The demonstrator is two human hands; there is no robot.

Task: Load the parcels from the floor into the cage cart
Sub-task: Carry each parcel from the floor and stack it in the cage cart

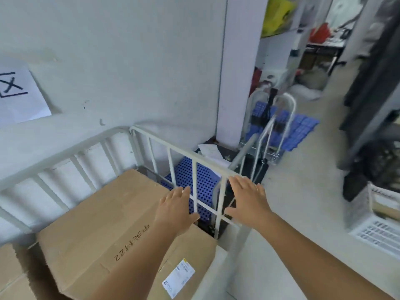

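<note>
Against the pale wall on the left stands the cage cart [195, 158], its white barred side running from the far corner toward the near right. Inside it a large cardboard parcel [104, 219] lies tilted, its far end higher than its near end, a shipping label [178, 278] on its near right face; it looks just set in and not yet settled flat. Part of another brown box [10, 271] shows at the near left edge, though whether it sits in the cart I cannot tell. Beyond the parcel, the cart's blue perforated floor [199, 182] is bare. Both hands are released, fingers straight: the left hand [175, 207] hovers above the parcel's right edge beside the bars, and the right hand [246, 198] is spread just outside the rail, holding nothing. Farther right, folded hand trolleys [281, 126] lean near a pillar.
</note>
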